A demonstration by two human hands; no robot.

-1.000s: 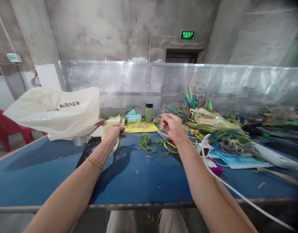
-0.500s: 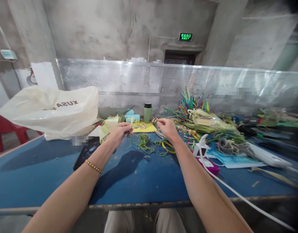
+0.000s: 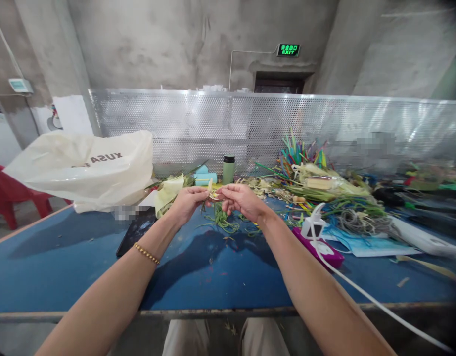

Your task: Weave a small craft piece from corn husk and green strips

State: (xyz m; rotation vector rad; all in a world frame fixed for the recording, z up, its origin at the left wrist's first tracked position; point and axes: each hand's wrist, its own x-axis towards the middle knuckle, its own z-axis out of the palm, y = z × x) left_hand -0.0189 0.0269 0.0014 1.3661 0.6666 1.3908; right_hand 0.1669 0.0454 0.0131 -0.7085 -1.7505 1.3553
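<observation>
My left hand [image 3: 189, 201] is closed, pinching a small pale strip of plant material [image 3: 210, 185] that stands up from the fingertips; dark green ends hang below. Right beside it, my right hand [image 3: 243, 200] is closed too, its thumb and forefinger brought together at a thin pale piece [image 3: 214, 196] between the two hands. Whether that piece belongs to the strip I cannot tell. Just beneath the hands lies a tangle of green cord [image 3: 225, 221] on the blue table [image 3: 198, 277]. Behind them is a yellow sheet, mostly hidden by the fingers.
A white plastic bag [image 3: 87, 168] and a dark tablet [image 3: 137, 231] lie to the left. A green bottle [image 3: 228, 169] stands behind. On the right are heaped leaves and cords [image 3: 346, 212], a magenta box [image 3: 320, 249] and a white cable [image 3: 376, 301] running off the table's front edge.
My right hand has moved left, from above the scraps behind to my left hand, so the fingertips of both now meet. The left hand stays at about the same place, still pinching the strip.
</observation>
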